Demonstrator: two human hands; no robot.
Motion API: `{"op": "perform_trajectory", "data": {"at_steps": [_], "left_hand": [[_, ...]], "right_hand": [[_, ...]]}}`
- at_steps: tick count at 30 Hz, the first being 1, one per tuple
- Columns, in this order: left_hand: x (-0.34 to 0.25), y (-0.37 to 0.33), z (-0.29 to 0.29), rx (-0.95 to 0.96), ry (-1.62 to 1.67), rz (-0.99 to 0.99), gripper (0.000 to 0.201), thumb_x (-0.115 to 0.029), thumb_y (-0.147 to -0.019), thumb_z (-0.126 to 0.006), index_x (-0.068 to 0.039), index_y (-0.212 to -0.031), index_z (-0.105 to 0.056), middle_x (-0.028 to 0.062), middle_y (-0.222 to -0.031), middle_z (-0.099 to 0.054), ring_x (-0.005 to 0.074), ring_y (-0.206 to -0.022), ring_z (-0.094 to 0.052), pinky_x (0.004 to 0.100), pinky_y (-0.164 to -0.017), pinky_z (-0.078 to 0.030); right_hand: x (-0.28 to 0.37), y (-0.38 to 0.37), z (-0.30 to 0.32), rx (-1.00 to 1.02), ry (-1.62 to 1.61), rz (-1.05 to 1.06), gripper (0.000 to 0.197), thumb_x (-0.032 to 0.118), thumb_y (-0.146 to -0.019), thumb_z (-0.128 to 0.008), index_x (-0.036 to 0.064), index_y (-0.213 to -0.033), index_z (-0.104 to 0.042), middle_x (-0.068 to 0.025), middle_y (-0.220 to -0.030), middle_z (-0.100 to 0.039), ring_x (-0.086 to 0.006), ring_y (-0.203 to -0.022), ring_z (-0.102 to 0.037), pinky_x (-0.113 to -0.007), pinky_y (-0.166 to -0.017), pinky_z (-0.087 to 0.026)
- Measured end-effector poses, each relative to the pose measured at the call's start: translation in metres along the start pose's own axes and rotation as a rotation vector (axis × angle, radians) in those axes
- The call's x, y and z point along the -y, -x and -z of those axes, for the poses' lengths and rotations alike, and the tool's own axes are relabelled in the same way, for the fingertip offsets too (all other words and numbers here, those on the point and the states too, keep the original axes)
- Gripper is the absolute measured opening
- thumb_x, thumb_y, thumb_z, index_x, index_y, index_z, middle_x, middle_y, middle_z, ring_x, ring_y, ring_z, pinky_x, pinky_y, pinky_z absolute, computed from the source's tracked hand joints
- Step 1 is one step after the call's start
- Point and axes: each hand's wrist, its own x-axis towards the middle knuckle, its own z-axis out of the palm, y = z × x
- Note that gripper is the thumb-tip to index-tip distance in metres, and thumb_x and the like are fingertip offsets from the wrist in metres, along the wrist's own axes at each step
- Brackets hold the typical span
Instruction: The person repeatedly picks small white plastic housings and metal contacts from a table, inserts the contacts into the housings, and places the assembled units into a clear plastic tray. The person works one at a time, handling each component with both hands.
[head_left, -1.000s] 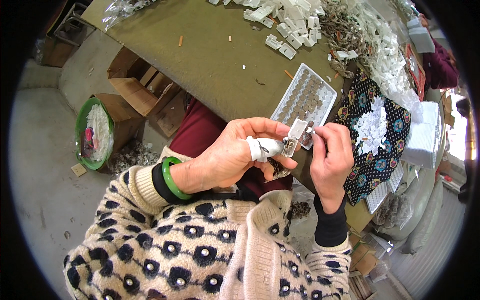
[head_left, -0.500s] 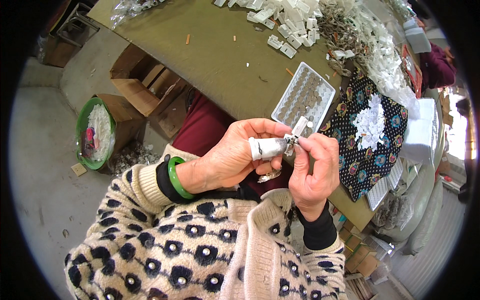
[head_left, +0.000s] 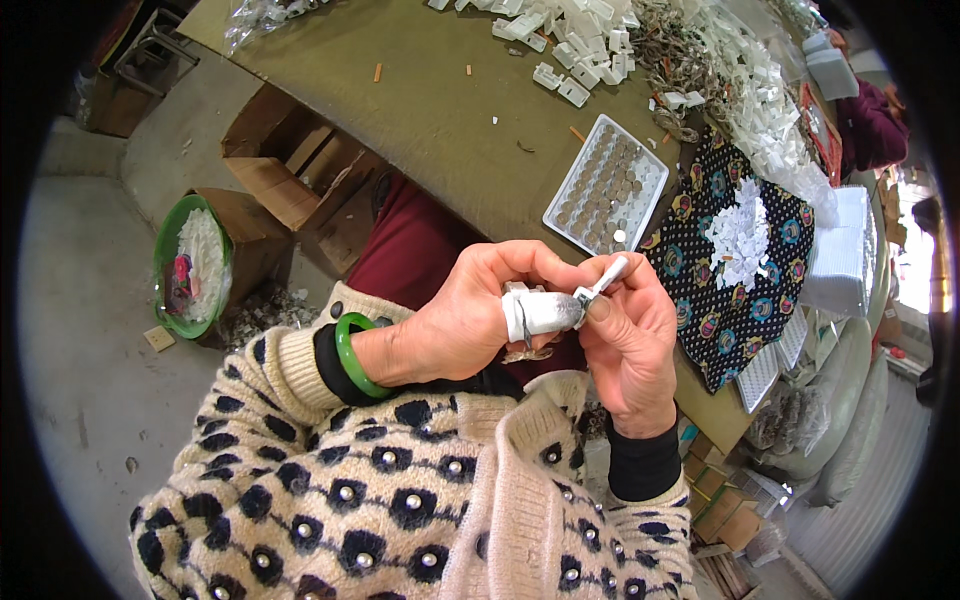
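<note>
My left hand (head_left: 455,315) is closed, one finger wrapped in a greyed white cover (head_left: 542,313). A green bangle (head_left: 352,352) circles that wrist. Against its fingertips my right hand (head_left: 632,345) pinches a small white plastic case (head_left: 611,273), which sticks up at a slant between the two hands. Its lower end, with a small dark part, is mostly hidden by the fingers. Just beyond the hands lies a white tray (head_left: 655,190) with rows of round grey discs like button cells. One brighter disc (head_left: 620,236) sits near its close edge.
White plastic cases (head_left: 590,60) are heaped on the far table, beside bundled wires (head_left: 680,60). To the right, white scraps (head_left: 740,235) lie on a patterned dark cloth (head_left: 700,330). A green basin (head_left: 165,290) and cardboard box (head_left: 270,185) stand at left. Another person's maroon sleeve (head_left: 870,125) shows far right.
My hands have come closer together. The white case has tipped over to the right, and my right fingers now cover more of it. More of the tray shows.
</note>
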Motion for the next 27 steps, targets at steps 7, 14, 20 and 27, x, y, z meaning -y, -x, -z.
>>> {"op": "perform_trajectory", "data": {"at_steps": [7, 14, 20, 27], "left_hand": [[0.000, -0.002, 0.004, -0.027, -0.047, 0.018, 0.016, -0.009, -0.092, -0.069, -0.003, -0.106, -0.063, 0.0042, -0.080, -0.064, 0.0086, -0.063, -0.059, 0.0207, -0.051, -0.044], [-0.002, -0.003, 0.010, 0.020, 0.143, 0.052, 0.020, -0.013, -0.095, -0.066, -0.004, -0.112, -0.061, 0.0177, -0.097, -0.068, 0.0146, -0.071, -0.064, 0.0205, -0.051, -0.044], [-0.003, -0.002, 0.011, -0.005, 0.090, 0.026, 0.020, -0.012, -0.094, -0.068, -0.004, -0.112, -0.062, 0.0162, -0.099, -0.069, 0.0156, -0.080, -0.067, 0.0197, -0.054, -0.045], [0.000, -0.001, 0.007, -0.111, -0.065, -0.126, 0.011, -0.006, -0.092, -0.066, -0.003, -0.103, -0.066, 0.0032, -0.088, -0.068, 0.0057, -0.067, -0.059, 0.0189, -0.055, -0.045]], "right_hand": [[-0.005, -0.006, -0.002, -0.039, 0.174, 0.133, 0.046, 0.001, -0.091, -0.068, -0.0011, -0.132, -0.048, -0.0099, -0.116, -0.061, -0.0152, -0.109, -0.059, -0.029, -0.096, -0.047], [-0.006, -0.009, -0.004, -0.141, 0.506, 0.427, 0.019, 0.001, -0.095, -0.064, -0.0041, -0.113, -0.065, -0.0132, -0.102, -0.071, -0.0164, -0.092, -0.068, -0.027, -0.082, -0.054], [-0.020, -0.008, -0.013, -0.268, 0.800, 0.664, 0.015, -0.006, -0.091, -0.064, -0.0054, -0.106, -0.066, -0.0150, -0.097, -0.073, -0.0213, -0.088, -0.071, -0.029, -0.079, -0.056], [-0.026, -0.015, -0.019, -0.215, 1.111, 0.977, 0.020, -0.012, -0.084, -0.065, -0.0052, -0.102, -0.067, -0.0178, -0.093, -0.072, -0.0294, -0.087, -0.072, -0.035, -0.080, -0.057]]}}
